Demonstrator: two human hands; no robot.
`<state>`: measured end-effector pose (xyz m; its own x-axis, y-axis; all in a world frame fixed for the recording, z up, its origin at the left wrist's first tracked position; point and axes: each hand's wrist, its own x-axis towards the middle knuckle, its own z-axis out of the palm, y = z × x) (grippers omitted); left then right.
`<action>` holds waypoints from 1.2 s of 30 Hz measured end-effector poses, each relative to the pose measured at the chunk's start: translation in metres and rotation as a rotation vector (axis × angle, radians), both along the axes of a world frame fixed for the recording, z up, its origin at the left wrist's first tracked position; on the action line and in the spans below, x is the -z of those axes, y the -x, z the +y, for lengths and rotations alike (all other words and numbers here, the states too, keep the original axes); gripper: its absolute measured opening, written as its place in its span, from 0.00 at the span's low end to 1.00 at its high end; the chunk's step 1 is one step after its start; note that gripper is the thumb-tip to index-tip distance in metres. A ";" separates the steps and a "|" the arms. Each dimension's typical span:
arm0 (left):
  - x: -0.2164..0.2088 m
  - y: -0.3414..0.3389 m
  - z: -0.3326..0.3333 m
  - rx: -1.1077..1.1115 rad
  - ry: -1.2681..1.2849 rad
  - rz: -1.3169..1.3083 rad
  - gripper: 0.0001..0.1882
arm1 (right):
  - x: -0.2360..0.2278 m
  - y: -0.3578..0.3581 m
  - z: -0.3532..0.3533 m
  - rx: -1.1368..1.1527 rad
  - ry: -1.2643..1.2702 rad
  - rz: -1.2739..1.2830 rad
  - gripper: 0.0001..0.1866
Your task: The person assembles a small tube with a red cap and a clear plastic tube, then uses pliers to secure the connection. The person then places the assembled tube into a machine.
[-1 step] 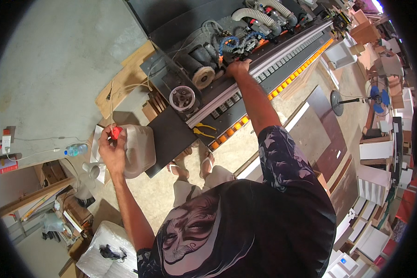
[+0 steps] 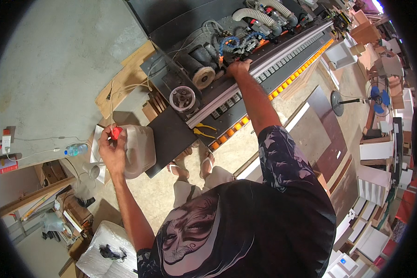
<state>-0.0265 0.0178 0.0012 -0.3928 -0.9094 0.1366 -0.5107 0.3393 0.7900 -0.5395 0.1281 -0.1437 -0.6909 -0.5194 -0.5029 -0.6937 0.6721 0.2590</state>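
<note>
At the left, my left hand (image 2: 112, 153) has its fingers closed round the red cap (image 2: 116, 133) of a translucent white jerrycan (image 2: 141, 150). A thin pale hose (image 2: 112, 111) runs down to that cap. My right hand (image 2: 238, 68) reaches into an edge banding machine (image 2: 227, 99), beside a round buffing wheel (image 2: 203, 77) and a blue coiled hose (image 2: 229, 42). Its fingertips are hidden among the machine parts, so its grip cannot be made out. Yellow-handled pliers (image 2: 205, 130) lie on the machine's near end, beside a spoked handwheel (image 2: 182, 98).
Orange rollers (image 2: 238, 124) line the machine's near edge. A dark board (image 2: 169, 139) sits between jerrycan and machine. Left of the jerrycan are a water bottle (image 2: 76, 149), a white funnel-like piece (image 2: 92, 170) and cables. A pedestal fan (image 2: 380, 98) and stacked panels stand at the right.
</note>
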 end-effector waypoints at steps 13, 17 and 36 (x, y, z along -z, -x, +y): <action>0.000 0.003 0.000 -0.029 -0.004 0.049 0.19 | 0.035 0.021 0.002 0.021 0.026 0.048 0.37; -0.001 0.002 0.001 -0.024 0.003 0.015 0.19 | 0.025 0.018 -0.004 0.048 -0.024 -0.019 0.31; 0.000 0.002 0.002 -0.061 -0.029 0.026 0.22 | 0.020 0.016 -0.004 0.025 -0.038 -0.019 0.28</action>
